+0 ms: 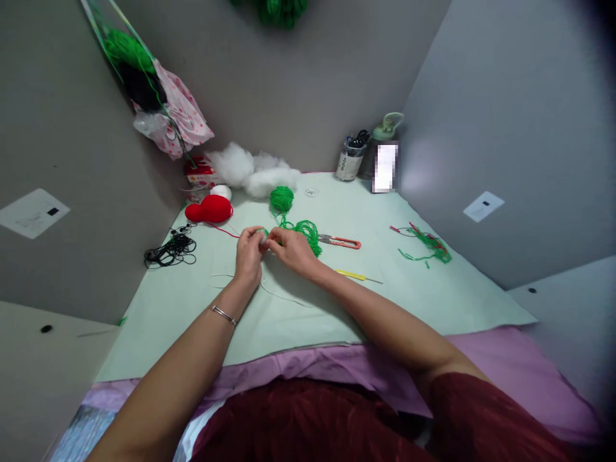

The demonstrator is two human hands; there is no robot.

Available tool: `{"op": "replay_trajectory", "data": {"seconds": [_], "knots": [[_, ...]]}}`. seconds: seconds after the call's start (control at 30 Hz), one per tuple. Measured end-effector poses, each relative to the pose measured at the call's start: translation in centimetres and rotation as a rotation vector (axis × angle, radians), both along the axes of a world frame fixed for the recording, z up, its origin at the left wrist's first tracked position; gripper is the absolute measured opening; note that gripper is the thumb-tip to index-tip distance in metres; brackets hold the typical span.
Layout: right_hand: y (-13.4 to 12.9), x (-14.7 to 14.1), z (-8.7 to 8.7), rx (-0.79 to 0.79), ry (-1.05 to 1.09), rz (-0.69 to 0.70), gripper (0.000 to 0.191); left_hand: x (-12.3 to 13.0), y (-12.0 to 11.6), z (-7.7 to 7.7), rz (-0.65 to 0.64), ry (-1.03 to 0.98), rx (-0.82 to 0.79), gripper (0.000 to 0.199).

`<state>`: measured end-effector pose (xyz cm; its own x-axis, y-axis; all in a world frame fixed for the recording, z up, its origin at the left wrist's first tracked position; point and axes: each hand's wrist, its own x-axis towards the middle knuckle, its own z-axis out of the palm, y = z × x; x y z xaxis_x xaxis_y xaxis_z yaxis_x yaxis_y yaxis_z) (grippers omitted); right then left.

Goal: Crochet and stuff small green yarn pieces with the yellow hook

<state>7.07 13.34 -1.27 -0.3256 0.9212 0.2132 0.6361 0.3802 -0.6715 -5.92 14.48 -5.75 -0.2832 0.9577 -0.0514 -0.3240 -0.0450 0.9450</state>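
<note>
My left hand (249, 255) is closed around a small green-and-whitish piece (264, 235), mostly hidden by the fingers. Its exact kind does not show. Right beside it, my right hand (293, 249) pinches at the piece's edge; whatever lies between those fingertips is too small to make out. Loose loops of green yarn (308, 231) lie just beyond the right hand and lead back to a green yarn ball (282, 199). A thin pale thread (283, 297) curves over the table below the hands. Orange-handled thread snips (344, 242) lie to the right, near a yellow-handled crochet hook (353, 275).
At the left are a red stuffed piece (210, 209) and tangled black cord (172, 250). White stuffing (240, 168) is heaped at the back. A pen cup (349, 162), a bottle (386, 127) and a lit phone (385, 168) stand back right. Green yarn scraps (430, 244) lie right.
</note>
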Motion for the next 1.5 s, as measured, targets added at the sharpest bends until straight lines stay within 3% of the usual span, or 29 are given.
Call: {"op": "replay_trajectory", "data": {"seconds": [0.1, 0.17, 0.3, 0.37, 0.53, 0.73, 1.1, 1.27, 1.5], "knots": [[1.0, 1.4, 0.5, 0.051, 0.026, 0.021, 0.014, -0.2, 0.1, 0.7, 0.023, -0.046, 0.039, 0.018], [1.2, 2.0, 0.9, 0.069, 0.13, 0.058, 0.017, -0.2, 0.0, 1.0, 0.017, -0.066, 0.065, 0.023], [0.8, 1.9, 1.2, -0.151, 0.615, 0.224, 0.035, -0.2, -0.2, 1.2, -0.023, -0.055, 0.099, 0.029], [0.8, 1.7, 1.1, -0.238, 0.687, 0.222, 0.038, -0.2, -0.3, 1.2, -0.034, -0.026, 0.118, 0.028], [1.9, 2.0, 0.1, -0.282, 0.621, 0.082, 0.036, 0.1, -0.7, 1.4, -0.019, 0.077, 0.208, 0.026], [2.5, 2.7, -0.6, -0.309, 0.416, 0.151, 0.051, 0.5, -1.0, 1.4, -0.088, 0.144, 0.22, 0.028], [3.0, 2.3, -1.1, -0.131, 0.261, 0.045, 0.051, 0.4, -1.3, 1.6, -0.178, 0.078, 0.212, 0.025], [2.1, 1.7, -0.9, -0.033, 0.118, -0.007, 0.042, 0.5, -1.0, 0.6, -0.168, 0.043, 0.145, 0.021], [-0.3, -0.3, -1.0, 0.052, -0.051, 0.063, 0.018, 0.0, -0.1, -0.6, -0.105, 0.029, -0.022, 0.039]]}}
